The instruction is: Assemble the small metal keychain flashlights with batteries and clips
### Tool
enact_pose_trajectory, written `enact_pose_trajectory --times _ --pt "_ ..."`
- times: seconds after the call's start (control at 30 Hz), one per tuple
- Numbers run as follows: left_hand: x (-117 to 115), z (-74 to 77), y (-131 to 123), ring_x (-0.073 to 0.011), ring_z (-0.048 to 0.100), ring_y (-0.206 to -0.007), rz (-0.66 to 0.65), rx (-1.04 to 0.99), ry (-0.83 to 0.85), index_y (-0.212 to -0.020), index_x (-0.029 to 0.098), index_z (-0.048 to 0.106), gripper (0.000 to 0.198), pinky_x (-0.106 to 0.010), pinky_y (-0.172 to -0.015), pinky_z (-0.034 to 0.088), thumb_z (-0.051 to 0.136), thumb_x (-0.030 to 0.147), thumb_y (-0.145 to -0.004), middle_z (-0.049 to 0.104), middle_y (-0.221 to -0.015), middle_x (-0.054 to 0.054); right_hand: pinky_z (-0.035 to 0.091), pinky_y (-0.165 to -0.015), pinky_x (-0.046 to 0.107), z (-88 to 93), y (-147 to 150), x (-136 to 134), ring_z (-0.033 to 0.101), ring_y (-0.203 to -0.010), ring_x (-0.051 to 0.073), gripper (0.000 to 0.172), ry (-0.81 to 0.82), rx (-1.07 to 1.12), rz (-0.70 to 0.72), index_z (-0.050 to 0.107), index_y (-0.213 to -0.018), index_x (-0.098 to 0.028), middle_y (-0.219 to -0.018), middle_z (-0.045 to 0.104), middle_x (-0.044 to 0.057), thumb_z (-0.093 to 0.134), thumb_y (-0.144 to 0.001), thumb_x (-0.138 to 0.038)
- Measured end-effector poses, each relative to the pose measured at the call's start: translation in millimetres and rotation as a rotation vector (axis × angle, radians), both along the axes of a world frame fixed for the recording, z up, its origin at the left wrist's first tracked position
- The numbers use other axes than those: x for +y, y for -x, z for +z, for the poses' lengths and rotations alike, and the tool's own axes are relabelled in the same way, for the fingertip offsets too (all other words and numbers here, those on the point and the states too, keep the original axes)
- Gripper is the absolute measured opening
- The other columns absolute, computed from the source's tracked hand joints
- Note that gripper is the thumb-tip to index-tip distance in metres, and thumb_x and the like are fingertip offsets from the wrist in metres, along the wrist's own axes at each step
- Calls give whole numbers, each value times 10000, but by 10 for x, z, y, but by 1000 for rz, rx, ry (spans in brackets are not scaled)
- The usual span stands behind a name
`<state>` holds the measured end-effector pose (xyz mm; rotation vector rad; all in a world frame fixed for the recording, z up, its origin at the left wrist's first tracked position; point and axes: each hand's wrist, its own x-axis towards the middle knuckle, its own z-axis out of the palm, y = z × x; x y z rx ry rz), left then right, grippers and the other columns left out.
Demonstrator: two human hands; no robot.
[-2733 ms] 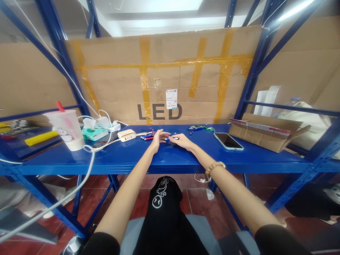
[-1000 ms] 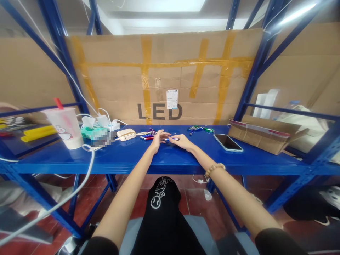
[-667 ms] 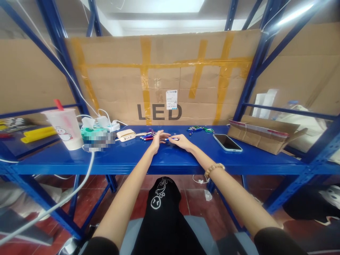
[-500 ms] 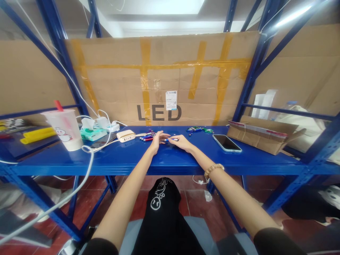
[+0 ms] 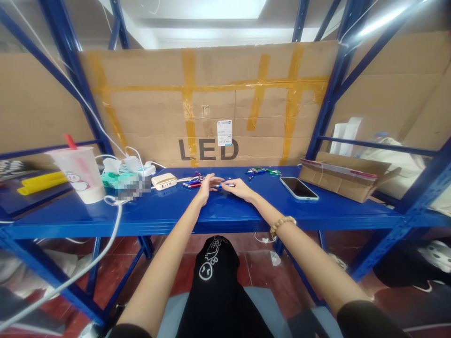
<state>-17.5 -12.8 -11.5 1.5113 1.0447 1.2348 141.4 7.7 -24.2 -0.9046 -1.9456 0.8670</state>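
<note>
A blue pen with a pale end is pinched between the thumb and fingers of my right hand, just above the blue tabletop. My left hand is at the pen's other end, its fingers stretched out and a little apart; whether they touch the pen I cannot tell. Beside my left hand lies a small pile of red and blue pens, partly covered by it. Farther back, to the right, rests another small heap of blue and green pens or similar slim pieces.
A phone and an open cardboard box lie on the right. To the left are a cream power bank, a tissue pack and a plastic cup with a red straw. A white cable hangs over the front edge.
The view has shifted slightly, so the surroundings sit a little farther left. Both hands keep nearly the same pose around the blue pen.
</note>
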Motion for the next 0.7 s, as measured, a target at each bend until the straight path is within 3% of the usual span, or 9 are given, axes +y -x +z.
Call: enact_pose_trajectory --times 0.7 --pt "42 -10 -3 -266 567 -1026 -8 17 14 -899 140 706 586 -328 -795 443 250 493 -794 692 -1021 -99 465 -744 317 2 -2 31 622 -844 221 401 7 0 -26 731 -948 -148 -927 713 66 631 -713 -457"
